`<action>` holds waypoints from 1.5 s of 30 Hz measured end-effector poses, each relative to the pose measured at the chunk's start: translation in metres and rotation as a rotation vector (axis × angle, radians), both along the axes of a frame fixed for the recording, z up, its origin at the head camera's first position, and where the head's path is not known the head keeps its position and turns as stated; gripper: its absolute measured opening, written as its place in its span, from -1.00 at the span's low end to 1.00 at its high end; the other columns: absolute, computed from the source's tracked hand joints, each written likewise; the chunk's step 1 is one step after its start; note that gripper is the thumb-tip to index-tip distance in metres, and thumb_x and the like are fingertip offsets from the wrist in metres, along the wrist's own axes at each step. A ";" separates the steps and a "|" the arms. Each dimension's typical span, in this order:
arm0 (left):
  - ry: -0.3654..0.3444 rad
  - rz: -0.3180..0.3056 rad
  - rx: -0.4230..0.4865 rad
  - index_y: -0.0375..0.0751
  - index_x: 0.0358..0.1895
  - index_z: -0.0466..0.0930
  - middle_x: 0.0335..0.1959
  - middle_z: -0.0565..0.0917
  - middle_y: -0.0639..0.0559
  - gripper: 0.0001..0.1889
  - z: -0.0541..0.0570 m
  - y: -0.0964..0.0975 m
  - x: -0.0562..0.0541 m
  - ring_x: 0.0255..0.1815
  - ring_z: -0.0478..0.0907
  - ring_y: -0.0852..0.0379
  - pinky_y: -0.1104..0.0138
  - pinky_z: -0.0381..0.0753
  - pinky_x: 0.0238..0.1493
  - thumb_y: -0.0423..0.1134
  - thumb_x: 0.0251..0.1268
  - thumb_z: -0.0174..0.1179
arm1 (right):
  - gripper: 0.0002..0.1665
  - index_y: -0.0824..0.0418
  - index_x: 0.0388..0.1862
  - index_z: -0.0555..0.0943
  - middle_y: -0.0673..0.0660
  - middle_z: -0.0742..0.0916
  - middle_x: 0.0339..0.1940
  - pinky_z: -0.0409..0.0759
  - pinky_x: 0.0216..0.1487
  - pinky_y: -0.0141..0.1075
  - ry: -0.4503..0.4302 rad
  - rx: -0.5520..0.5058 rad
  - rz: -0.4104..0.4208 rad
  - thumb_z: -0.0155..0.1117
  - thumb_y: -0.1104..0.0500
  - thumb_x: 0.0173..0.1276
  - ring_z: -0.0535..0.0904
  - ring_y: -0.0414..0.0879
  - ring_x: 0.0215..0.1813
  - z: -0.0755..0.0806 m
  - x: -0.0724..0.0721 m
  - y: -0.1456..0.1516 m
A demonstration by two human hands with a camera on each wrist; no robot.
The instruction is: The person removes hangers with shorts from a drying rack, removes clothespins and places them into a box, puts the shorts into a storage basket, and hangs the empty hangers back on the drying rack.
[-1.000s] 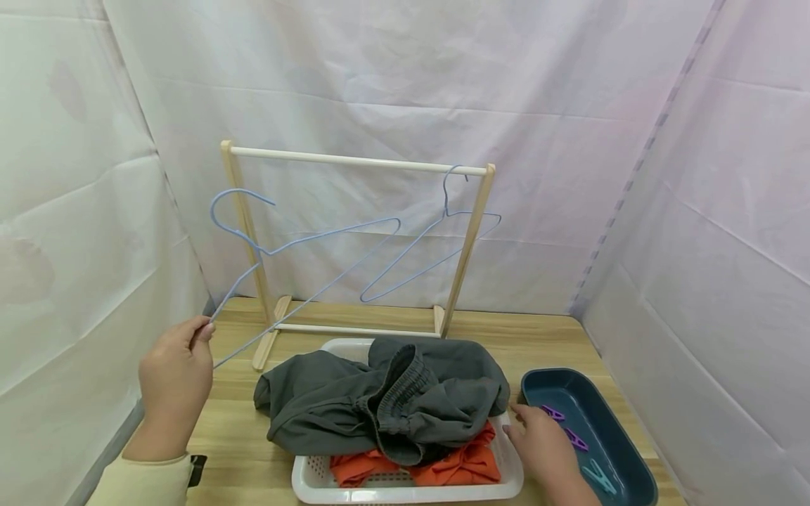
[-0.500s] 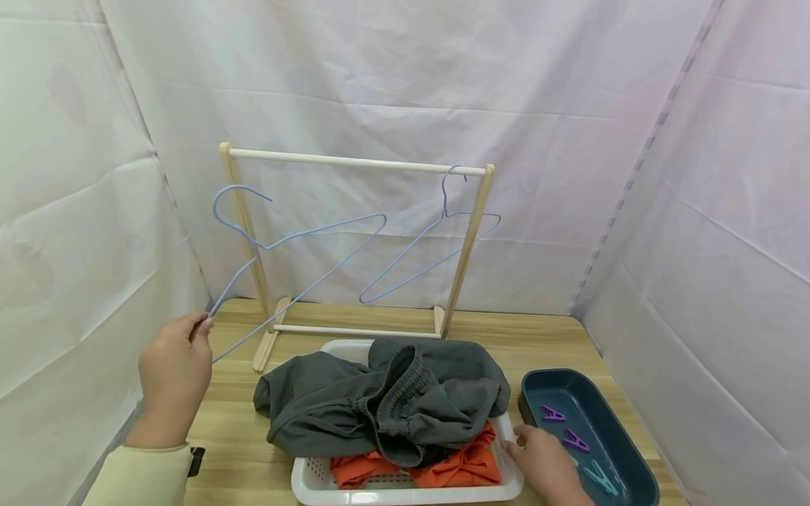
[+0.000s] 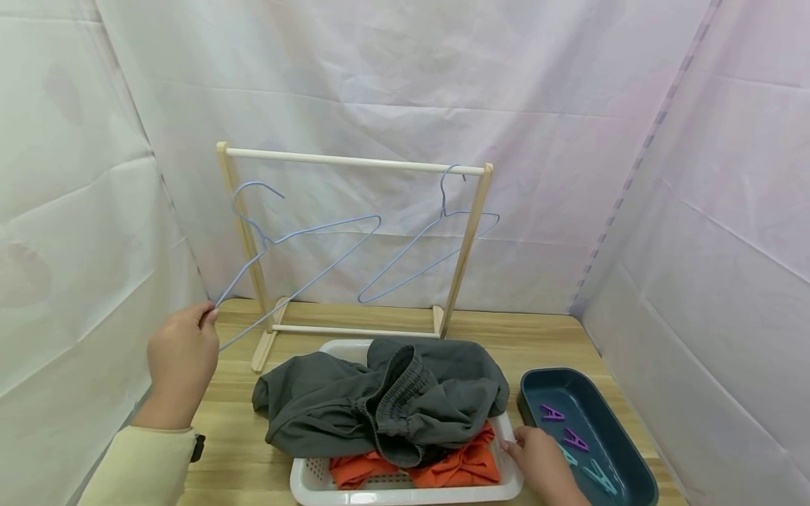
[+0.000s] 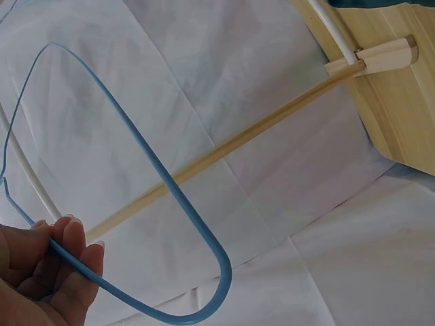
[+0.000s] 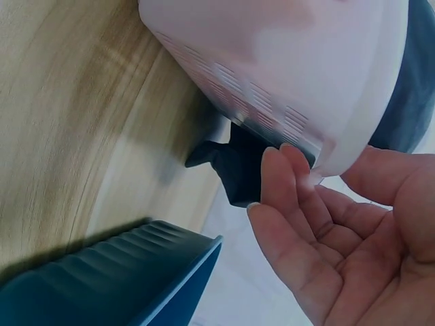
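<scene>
My left hand [image 3: 183, 355] pinches a blue wire clothes hanger [image 3: 325, 226] by one sloping arm, left of the drying rack. Its hook points up and to the right; the left wrist view shows thumb and fingers around the wire. At the right rim of a white plastic basket [image 3: 405, 497], my right hand [image 3: 544, 460] holds the edge, thumb over the rim and fingers curled against the outer wall. Dark grey pants [image 3: 323, 407] with a gathered elastic waistband lie heaped on the basket. Under them shows orange cloth [image 3: 455, 469]; the rest of it is hidden.
A small wooden rack [image 3: 465, 253] with a white top bar [image 3: 342, 161] stands behind the basket. Another blue hanger [image 3: 405, 254] hangs at its right end. Right of the basket, a dark blue tray [image 3: 616, 414] holds purple and teal clothespins [image 3: 576, 440]. White cloth surrounds the wooden table.
My left hand has risen slightly and moved right, and its hanger has turned, its hook shifting right. My right hand has dropped a little along the basket's rim, uncovering more clothespins.
</scene>
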State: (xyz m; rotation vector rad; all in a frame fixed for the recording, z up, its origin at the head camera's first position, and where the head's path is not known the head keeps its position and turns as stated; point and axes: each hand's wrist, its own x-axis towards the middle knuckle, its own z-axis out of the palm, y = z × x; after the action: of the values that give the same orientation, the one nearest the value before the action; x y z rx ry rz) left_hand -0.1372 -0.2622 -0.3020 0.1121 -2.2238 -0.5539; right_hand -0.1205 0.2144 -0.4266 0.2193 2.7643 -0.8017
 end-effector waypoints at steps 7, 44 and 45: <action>-0.001 -0.022 -0.054 -0.60 -0.25 0.62 -0.37 0.64 -0.47 -0.86 0.010 0.005 -0.010 -0.34 0.59 -0.42 -0.17 0.53 -0.36 -0.50 0.24 0.17 | -0.76 0.43 -0.25 0.66 0.10 0.69 -0.43 0.61 -0.35 -0.21 -0.034 -0.034 -0.015 0.32 0.21 0.29 0.52 -0.10 -0.42 -0.001 -0.002 0.001; -0.182 -0.116 -0.106 -0.50 -0.14 0.62 -0.22 0.66 -0.41 -0.80 0.064 0.042 -0.060 -0.21 0.59 -0.38 -0.15 0.53 -0.23 -0.46 0.34 0.04 | -0.80 0.36 -0.37 0.62 0.05 0.63 -0.48 0.49 -0.43 -0.29 -0.005 -0.065 -0.020 0.35 0.20 0.27 0.47 -0.11 -0.44 -0.002 -0.003 0.005; -0.183 -0.115 -0.104 -0.51 -0.13 0.62 -0.21 0.66 -0.42 -0.80 0.065 0.042 -0.061 -0.19 0.59 -0.39 -0.15 0.53 -0.21 -0.47 0.34 0.03 | -0.80 0.36 -0.37 0.62 0.05 0.63 -0.48 0.49 -0.43 -0.29 -0.005 -0.065 -0.020 0.35 0.20 0.27 0.47 -0.12 -0.44 -0.002 -0.003 0.005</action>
State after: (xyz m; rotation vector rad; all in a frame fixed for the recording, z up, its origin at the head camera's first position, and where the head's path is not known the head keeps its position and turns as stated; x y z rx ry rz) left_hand -0.1983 -0.2200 -0.2367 -0.0196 -2.4446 -0.5058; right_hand -0.1230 0.2192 -0.4282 0.2363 2.7306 -0.8930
